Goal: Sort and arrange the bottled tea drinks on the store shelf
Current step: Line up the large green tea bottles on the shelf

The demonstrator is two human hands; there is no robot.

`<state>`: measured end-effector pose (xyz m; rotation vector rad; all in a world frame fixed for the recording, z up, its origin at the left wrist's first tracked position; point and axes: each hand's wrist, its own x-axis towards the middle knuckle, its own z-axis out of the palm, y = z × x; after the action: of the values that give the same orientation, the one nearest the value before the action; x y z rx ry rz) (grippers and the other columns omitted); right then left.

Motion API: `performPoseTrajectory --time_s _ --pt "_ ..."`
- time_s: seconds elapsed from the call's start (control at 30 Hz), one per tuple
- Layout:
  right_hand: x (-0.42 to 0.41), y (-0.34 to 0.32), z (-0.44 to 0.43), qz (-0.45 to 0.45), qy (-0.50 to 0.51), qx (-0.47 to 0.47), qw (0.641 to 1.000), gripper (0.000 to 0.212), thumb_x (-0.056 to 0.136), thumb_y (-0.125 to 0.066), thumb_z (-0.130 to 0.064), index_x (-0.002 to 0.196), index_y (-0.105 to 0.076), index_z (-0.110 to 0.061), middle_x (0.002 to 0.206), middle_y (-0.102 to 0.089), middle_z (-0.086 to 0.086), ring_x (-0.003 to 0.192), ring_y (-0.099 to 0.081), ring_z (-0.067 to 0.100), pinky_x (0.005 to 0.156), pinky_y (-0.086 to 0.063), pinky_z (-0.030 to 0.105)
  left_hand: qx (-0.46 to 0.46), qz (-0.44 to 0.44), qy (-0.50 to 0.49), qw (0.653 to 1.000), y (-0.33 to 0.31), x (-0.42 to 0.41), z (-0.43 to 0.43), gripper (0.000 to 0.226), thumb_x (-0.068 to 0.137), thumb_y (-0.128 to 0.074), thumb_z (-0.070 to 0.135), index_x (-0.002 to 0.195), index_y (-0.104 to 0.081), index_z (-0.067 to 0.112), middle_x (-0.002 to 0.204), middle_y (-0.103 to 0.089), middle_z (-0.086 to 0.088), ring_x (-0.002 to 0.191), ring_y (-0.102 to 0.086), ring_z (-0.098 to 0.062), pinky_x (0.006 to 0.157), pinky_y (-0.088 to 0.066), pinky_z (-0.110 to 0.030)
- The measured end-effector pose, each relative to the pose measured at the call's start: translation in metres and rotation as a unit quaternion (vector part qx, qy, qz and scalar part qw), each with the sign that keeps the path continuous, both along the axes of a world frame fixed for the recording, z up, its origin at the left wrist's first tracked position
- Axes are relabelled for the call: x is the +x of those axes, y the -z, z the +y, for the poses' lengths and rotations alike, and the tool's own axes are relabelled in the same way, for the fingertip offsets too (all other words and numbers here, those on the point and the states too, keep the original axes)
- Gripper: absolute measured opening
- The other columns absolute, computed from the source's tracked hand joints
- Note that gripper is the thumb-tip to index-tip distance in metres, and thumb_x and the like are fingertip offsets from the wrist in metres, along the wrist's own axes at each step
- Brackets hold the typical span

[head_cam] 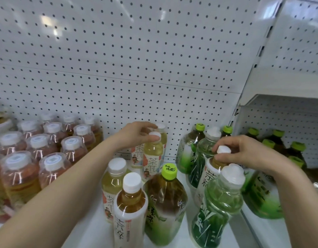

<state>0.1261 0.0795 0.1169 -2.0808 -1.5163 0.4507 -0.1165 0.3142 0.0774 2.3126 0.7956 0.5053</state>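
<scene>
left hand [135,135] pinches far yellow tea bottle [153,152] cap, right hand [247,153] grips white-label bottle [209,176] cap, three lime-cap bottles [166,199] crowding around.

I see a tight block of pink-tinted bottles [38,149] with white caps, upright on the left of the shelf [95,233]. At far centre my left hand [136,135] holds a pale yellow tea bottle [153,154] by its white cap, with a matching bottle [162,134] just behind it. Nearer, a second pale bottle [113,183], an amber tea bottle [130,208] and a lime-capped dark tea [166,203] stand touching. On the right my right hand [244,153] grips the cap of a white-labelled amber bottle [212,169], crowded by green-labelled bottles [219,203]
</scene>
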Motion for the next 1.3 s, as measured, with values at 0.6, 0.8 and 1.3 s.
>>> performPoseTrajectory --time_s 0.6,0.8,1.3 --pt "-0.053 0.0 -0.019 0.011 0.006 0.15 0.989 0.034 0.067 -0.053 -0.073 0.092 -0.07 -0.057 0.093 -0.071 -0.031 0.092 -0.065 -0.003 0.079 -0.045 0.024 0.087 -0.023 -0.132 0.987 0.025 -0.068 -0.047 0.044 0.084 -0.075 0.03 0.125 -0.06 0.026 0.116 -0.069 0.002 0.103 -0.063 -0.018 0.087 -0.049 -0.033" --pt "-0.051 0.01 -0.021 0.045 0.034 0.18 0.982 0.036 0.077 -0.051 -0.07 0.092 -0.074 -0.048 0.093 -0.075 -0.021 0.097 -0.067 0.003 0.088 -0.045 0.034 0.103 -0.05 -0.192 0.975 0.035 -0.028 -0.021 0.052 0.089 -0.069 0.028 0.138 -0.053 0.022 0.129 -0.065 -0.007 0.114 -0.061 -0.027 0.083 -0.039 -0.029" --pt "-0.079 0.061 -0.041 0.067 0.098 0.444 0.888 0.036 0.098 -0.043 -0.057 0.112 -0.068 -0.034 0.107 -0.071 -0.02 0.103 -0.064 -0.001 0.092 -0.051 0.028 -0.005 -0.331 -0.136 0.934 0.064 -0.069 -0.08 0.042 0.101 -0.046 0.04 0.141 -0.049 0.026 0.136 -0.06 0.008 0.123 -0.057 -0.01 0.104 -0.048 -0.039"
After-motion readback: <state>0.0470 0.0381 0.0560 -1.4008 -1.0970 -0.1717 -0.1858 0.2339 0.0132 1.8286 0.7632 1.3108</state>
